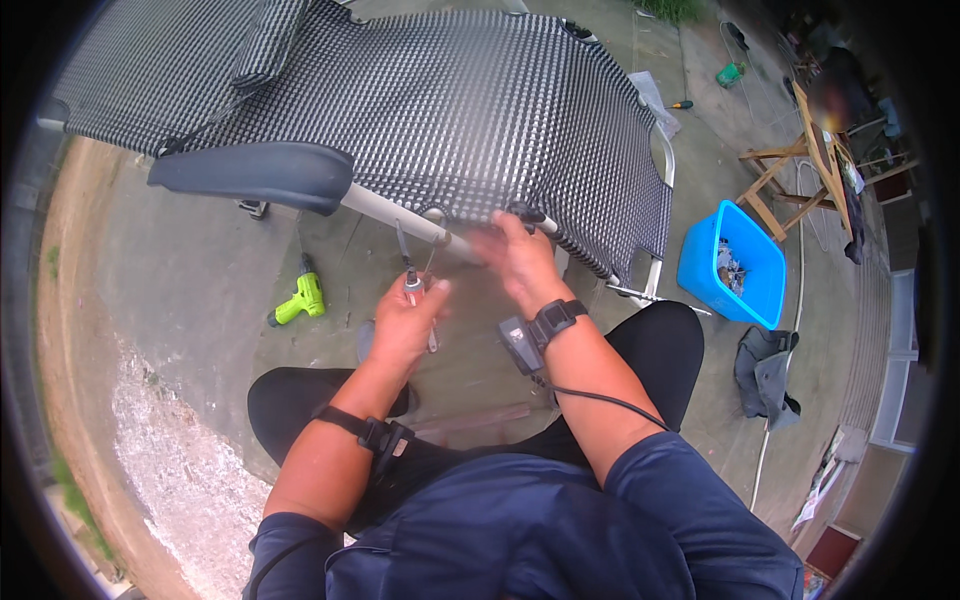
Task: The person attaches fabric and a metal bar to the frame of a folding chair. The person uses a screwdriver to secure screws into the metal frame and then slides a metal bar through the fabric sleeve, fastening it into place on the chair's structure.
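A lounge chair with black-and-white woven fabric point(430, 90) and a white tube frame point(390, 210) stands in front of me. My left hand point(400, 325) is closed around a slim hand tool point(413, 284) with a silver-and-red collar and a thin dark upper end pointing at the frame. A bit of metal also shows below that hand's fingers; its exact kind is unclear. At the chair's near edge, my right hand point(525, 265) has its fingers apart, partly blurred, beside the frame tube and fabric. Nothing shows in its grip.
A dark padded armrest point(260, 172) juts out at the chair's left. On the ground lies a lime-green power drill point(299, 299). To the right are a blue tub point(703, 268) with small parts, a grey cloth point(765, 370) and a wooden stand point(815, 165).
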A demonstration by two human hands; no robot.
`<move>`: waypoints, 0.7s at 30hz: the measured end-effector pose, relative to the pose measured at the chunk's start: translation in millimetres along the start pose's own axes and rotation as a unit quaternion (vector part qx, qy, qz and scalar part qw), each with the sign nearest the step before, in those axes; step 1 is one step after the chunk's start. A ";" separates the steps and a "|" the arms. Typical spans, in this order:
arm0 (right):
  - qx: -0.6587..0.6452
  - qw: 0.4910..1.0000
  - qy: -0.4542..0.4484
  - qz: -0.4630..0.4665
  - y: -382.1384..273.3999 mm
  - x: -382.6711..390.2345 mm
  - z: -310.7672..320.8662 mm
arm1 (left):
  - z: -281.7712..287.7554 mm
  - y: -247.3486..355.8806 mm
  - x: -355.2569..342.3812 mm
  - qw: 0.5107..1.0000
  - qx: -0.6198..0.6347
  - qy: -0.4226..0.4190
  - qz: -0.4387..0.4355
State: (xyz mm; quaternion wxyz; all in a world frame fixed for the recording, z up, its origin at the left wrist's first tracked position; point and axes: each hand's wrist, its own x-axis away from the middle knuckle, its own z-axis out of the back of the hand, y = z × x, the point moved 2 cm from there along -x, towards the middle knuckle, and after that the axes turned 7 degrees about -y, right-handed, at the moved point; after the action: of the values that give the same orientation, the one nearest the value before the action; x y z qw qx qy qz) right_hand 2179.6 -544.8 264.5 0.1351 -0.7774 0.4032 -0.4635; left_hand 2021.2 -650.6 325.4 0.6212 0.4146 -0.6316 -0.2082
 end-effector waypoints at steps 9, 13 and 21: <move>0.540 0.823 -0.135 -0.114 -71.5 53.4 20.3 | 5.5 -5.6 14.6 1.000 -0.011 -0.015 0.013; 0.751 0.627 -0.050 0.203 -112.8 64.3 10.1 | 0.4 -8.2 15.5 1.000 -0.013 -0.018 0.013; 0.770 0.551 -0.130 0.294 -88.1 27.9 27.5 | -21.3 -23.0 -7.5 0.999 -0.013 -0.025 0.016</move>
State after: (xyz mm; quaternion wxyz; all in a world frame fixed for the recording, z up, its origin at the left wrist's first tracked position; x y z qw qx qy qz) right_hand 2253.4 -514.0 318.4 0.8616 -0.2663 0.0763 -0.4253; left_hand 2046.8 -652.4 306.0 0.6141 0.3908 -0.6506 -0.2162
